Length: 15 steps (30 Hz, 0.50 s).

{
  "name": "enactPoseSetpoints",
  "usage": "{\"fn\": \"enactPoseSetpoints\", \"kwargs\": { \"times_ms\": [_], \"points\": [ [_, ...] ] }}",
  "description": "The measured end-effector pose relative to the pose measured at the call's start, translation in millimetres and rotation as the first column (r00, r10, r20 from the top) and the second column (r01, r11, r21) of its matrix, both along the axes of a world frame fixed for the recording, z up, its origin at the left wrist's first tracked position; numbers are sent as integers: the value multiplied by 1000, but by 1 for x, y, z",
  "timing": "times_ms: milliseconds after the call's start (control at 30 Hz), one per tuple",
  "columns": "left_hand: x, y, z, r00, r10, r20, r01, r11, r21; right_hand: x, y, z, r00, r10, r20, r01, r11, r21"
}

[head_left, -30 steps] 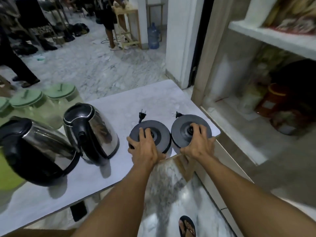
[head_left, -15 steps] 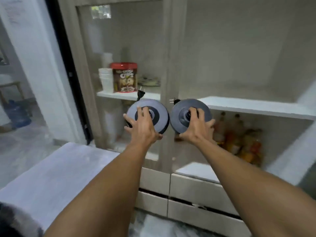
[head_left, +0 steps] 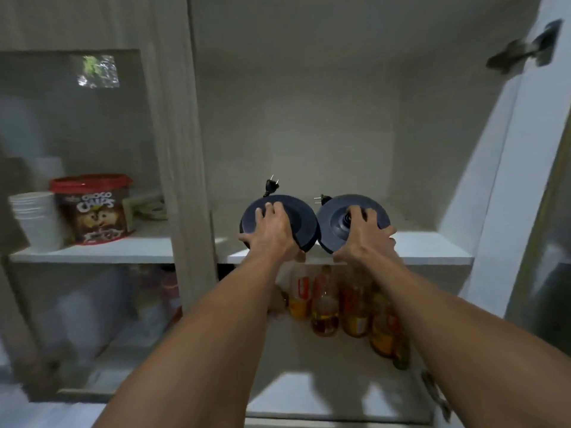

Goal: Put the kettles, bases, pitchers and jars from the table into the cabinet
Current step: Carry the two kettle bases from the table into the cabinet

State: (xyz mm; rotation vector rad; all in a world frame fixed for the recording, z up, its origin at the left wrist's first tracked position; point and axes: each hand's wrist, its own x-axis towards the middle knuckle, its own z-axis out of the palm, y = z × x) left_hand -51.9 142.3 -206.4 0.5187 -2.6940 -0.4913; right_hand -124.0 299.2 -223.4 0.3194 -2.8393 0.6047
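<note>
I hold two round dark kettle bases side by side at the front edge of the cabinet's white upper shelf (head_left: 432, 253). My left hand (head_left: 273, 231) grips the left base (head_left: 299, 222), whose black plug sticks up behind it. My right hand (head_left: 363, 234) grips the right base (head_left: 340, 216), its plug pointing left between the two. Both bases tilt toward me, their far edges over the shelf. Kettles, pitchers and jars are out of view.
The right compartment's door (head_left: 506, 168) stands open at the right. Several bottles (head_left: 327, 307) crowd the lower shelf under my hands. Behind a vertical cabinet post (head_left: 176, 168), the left compartment holds a red-lidded cereal tub (head_left: 92, 208) and stacked white cups (head_left: 35, 217).
I lifted both bases off the table, turned to the cabinet and raised them to the upper shelf in the right compartment.
</note>
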Motion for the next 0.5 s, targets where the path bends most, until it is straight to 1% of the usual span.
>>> {"fn": "enactPoseSetpoints", "kwargs": {
  "times_ms": [100,200,300,400,500],
  "points": [
    [-65,-12,-6,996,65,61,-67,997,36,-58,-10,1,994,28,109,-34,998,58],
    [-114,-18,-7,974,110,199,-131,987,96,-115,-17,3,970,76,230,-92,994,61],
    [-156,-27,-6,932,148,332,-202,970,136,-167,-24,7,939,121,321,-153,985,77],
    [-184,-41,-3,911,153,382,-241,951,195,-209,-36,8,906,151,397,-200,976,85],
    [-198,-48,-4,905,148,399,-256,939,232,-233,-41,7,900,157,407,-211,973,90]
  ]
}}
